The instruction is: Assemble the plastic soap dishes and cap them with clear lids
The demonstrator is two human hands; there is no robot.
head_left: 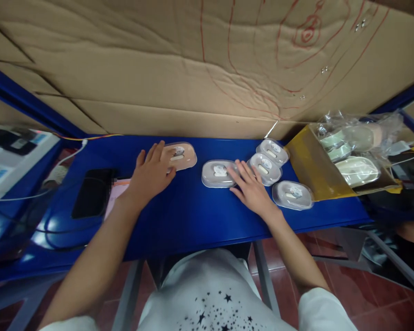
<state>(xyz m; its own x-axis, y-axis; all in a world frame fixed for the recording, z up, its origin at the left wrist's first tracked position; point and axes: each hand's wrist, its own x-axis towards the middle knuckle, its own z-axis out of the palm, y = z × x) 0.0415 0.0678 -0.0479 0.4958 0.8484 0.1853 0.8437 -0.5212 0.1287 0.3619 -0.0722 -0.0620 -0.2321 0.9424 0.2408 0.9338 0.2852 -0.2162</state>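
Note:
On the blue table, my left hand (154,170) rests with fingers apart over the left end of a peach oval case (188,158). My right hand (251,185) is spread, its fingertips touching the right end of a clear-lidded grey case (212,174). Just beyond those fingers sit two more grey cases, one (269,174) behind my hand and another (278,149) farther back. A further grey case (296,196) lies to the right of my right wrist. Each case has a round sticker and a small pale piece.
A cardboard box (305,158) at the right holds bagged cases. A black phone (92,193) and pink paper (114,195) lie at the left, near cables and a white box (37,151). Brown cardboard (141,69) stands behind the table. Part of another person shows at the far right.

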